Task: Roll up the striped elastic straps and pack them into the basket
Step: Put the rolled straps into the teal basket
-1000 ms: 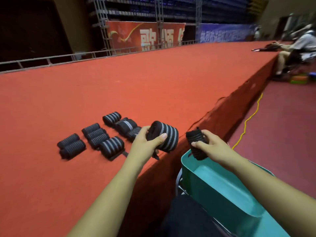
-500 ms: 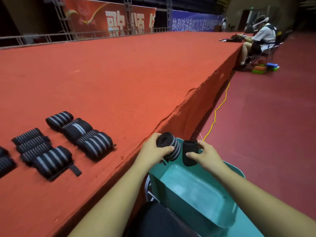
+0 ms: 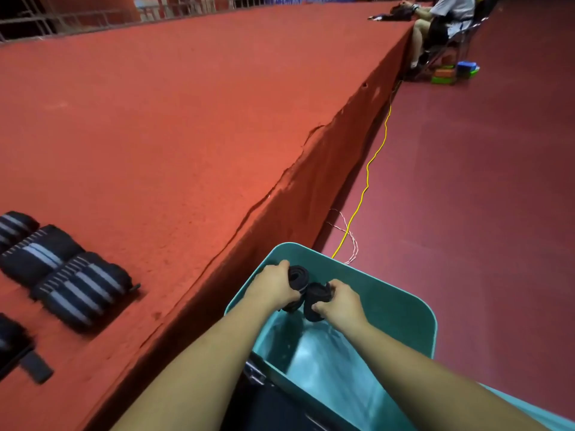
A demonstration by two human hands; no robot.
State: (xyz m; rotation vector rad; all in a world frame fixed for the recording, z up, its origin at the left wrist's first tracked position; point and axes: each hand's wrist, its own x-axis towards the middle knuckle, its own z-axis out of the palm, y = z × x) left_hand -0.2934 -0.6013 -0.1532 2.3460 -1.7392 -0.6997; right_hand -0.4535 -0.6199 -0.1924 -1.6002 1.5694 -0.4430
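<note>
I see left hand [image 3: 273, 287] and right hand [image 3: 340, 306] fingers each curled round a rolled strap [image 3: 298, 276], rolls touching, upright over the teal basket [image 3: 404, 309], its floor straight below.

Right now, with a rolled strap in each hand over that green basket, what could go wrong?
The left hand and right hand hold their rolls near the far corner of the basket. Released carelessly, one might bounce out onto the floor.
Nothing visible fastens the left roll or right roll, so either may loosen when dropped.
One roll on the stage shows a loose tail and might unwind.
</note>
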